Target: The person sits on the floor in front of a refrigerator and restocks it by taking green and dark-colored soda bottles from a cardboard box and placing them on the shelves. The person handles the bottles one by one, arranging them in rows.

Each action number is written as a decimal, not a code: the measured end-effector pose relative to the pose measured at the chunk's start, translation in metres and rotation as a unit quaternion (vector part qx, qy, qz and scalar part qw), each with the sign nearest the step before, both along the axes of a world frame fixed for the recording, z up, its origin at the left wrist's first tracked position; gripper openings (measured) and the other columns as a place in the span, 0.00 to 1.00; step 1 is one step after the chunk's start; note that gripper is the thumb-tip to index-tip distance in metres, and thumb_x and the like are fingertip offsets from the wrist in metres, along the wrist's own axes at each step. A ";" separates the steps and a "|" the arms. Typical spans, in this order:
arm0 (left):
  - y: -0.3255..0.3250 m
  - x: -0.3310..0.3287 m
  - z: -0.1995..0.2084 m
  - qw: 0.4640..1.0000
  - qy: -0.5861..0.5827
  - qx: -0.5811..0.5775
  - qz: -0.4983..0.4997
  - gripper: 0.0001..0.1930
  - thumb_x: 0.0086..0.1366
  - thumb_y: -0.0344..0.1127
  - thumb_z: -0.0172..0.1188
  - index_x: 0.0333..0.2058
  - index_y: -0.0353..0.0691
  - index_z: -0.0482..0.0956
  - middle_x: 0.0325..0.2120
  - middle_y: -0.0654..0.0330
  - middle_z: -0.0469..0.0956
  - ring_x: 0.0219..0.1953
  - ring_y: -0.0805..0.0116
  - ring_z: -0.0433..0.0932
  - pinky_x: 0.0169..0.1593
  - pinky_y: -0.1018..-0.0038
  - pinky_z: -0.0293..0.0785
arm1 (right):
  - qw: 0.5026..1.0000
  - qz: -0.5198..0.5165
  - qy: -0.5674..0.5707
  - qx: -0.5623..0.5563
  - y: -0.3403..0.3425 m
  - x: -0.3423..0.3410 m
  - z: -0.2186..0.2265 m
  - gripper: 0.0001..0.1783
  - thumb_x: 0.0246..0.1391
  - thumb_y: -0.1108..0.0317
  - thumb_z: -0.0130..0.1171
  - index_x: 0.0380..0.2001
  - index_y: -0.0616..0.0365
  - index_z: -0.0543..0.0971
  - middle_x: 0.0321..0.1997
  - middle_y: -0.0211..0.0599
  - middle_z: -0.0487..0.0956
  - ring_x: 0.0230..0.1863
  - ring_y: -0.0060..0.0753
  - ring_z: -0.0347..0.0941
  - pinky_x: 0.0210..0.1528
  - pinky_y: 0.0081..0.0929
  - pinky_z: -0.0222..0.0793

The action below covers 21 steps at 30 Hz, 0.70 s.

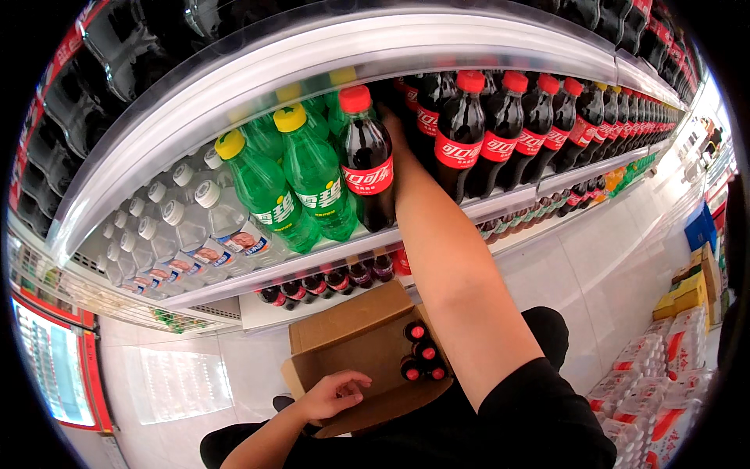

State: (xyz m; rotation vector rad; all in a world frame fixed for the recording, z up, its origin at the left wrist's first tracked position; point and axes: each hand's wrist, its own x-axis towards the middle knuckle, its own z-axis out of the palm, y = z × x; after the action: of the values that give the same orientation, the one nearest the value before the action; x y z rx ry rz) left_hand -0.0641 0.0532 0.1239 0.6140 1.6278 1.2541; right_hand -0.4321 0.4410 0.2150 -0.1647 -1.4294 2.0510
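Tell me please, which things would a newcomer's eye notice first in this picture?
Probably the red-labelled cola bottles lining the shelf right of the outstretched right arm, and the yellow-capped green soda bottles to its left. Next comes the open cardboard box below, with red-capped dark bottles inside and the left hand by its near left corner.

This is a shop; long white shelves point(351, 48) carry row after row of dark bottles point(459, 139), green bottles point(316, 176) and clear bottles point(187, 230); there are lots of each kind, all lined up with their labels facing out; wrapped packs point(637, 391) sit piled on the shiny floor point(543, 281); a red cabinet point(80, 359) glows on the left.
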 end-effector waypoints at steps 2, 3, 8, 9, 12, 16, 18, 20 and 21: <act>-0.001 0.001 0.002 1.000 -0.003 -0.002 -0.001 0.19 0.71 0.28 0.65 0.59 0.39 0.77 0.51 0.60 0.81 0.45 0.74 0.80 0.46 0.74 0.77 | 1.000 0.016 -0.005 -0.021 -0.002 0.001 0.003 0.32 0.71 0.51 0.45 0.70 0.59 0.70 0.74 0.44 0.71 0.72 0.46 0.66 0.75 0.40 0.57; 0.000 0.001 0.004 1.000 -0.006 -0.004 -0.004 0.19 0.71 0.28 0.64 0.59 0.38 0.77 0.50 0.60 0.81 0.46 0.73 0.80 0.48 0.74 0.77 | 0.999 0.024 -0.009 -0.031 -0.002 0.001 0.005 0.32 0.72 0.51 0.45 0.70 0.59 0.70 0.74 0.44 0.71 0.72 0.46 0.66 0.75 0.40 0.57; 0.007 0.000 0.018 0.998 0.044 -0.011 -0.034 0.19 0.71 0.29 0.64 0.59 0.39 0.77 0.49 0.59 0.81 0.46 0.72 0.81 0.47 0.73 0.78 | 0.988 0.089 -0.043 -0.115 -0.001 0.012 0.020 0.32 0.73 0.49 0.44 0.70 0.58 0.70 0.74 0.43 0.71 0.72 0.46 0.66 0.75 0.41 0.57; 0.007 0.001 0.015 0.998 0.054 0.001 -0.037 0.19 0.70 0.29 0.65 0.59 0.40 0.77 0.50 0.59 0.81 0.44 0.72 0.81 0.45 0.73 0.79 | 0.984 0.105 -0.052 -0.132 0.000 0.017 0.024 0.32 0.73 0.49 0.44 0.70 0.58 0.70 0.74 0.43 0.71 0.72 0.46 0.66 0.75 0.41 0.57; 0.008 0.005 0.020 0.997 0.070 0.020 -0.040 0.19 0.69 0.30 0.65 0.58 0.40 0.77 0.49 0.59 0.82 0.41 0.71 0.82 0.43 0.72 0.79 | 0.968 0.152 -0.078 -0.185 -0.004 0.034 0.036 0.33 0.73 0.48 0.43 0.71 0.58 0.69 0.74 0.43 0.70 0.72 0.46 0.66 0.75 0.41 0.57; 0.004 0.004 0.023 0.996 0.083 0.010 -0.041 0.19 0.69 0.31 0.66 0.57 0.40 0.78 0.47 0.58 0.83 0.40 0.70 0.82 0.43 0.72 0.80 | 0.943 0.191 -0.119 -0.244 -0.015 0.070 0.045 0.33 0.74 0.47 0.42 0.71 0.58 0.69 0.75 0.42 0.70 0.72 0.46 0.66 0.75 0.42 0.57; 0.007 0.004 0.025 0.995 0.093 0.009 -0.037 0.18 0.68 0.31 0.66 0.56 0.39 0.78 0.43 0.58 0.83 0.37 0.70 0.81 0.42 0.71 0.79 | 0.967 0.196 -0.067 -0.151 -0.009 0.093 0.038 0.34 0.76 0.43 0.37 0.71 0.57 0.69 0.75 0.40 0.70 0.72 0.44 0.66 0.76 0.44 0.55; 0.012 0.004 0.021 0.995 0.090 0.022 -0.037 0.17 0.68 0.32 0.66 0.55 0.38 0.78 0.43 0.56 0.82 0.36 0.69 0.81 0.41 0.70 0.79 | 0.977 0.151 -0.075 -0.130 0.009 0.104 0.020 0.30 0.74 0.41 0.43 0.60 0.51 0.79 0.63 0.37 0.81 0.65 0.42 0.73 0.71 0.44 0.63; 0.006 0.009 0.020 0.996 0.082 0.014 -0.028 0.17 0.68 0.32 0.66 0.54 0.38 0.78 0.44 0.55 0.82 0.35 0.68 0.81 0.42 0.70 0.79 | 0.975 0.158 -0.089 -0.131 -0.015 0.125 0.029 0.30 0.74 0.42 0.43 0.61 0.51 0.78 0.65 0.37 0.79 0.67 0.41 0.71 0.72 0.44 0.62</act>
State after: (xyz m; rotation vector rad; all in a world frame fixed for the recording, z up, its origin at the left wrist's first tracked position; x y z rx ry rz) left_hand -0.0546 0.0596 0.1435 0.7939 1.7170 1.2131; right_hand -0.3067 0.4263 0.2436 -0.2502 -1.3518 2.5421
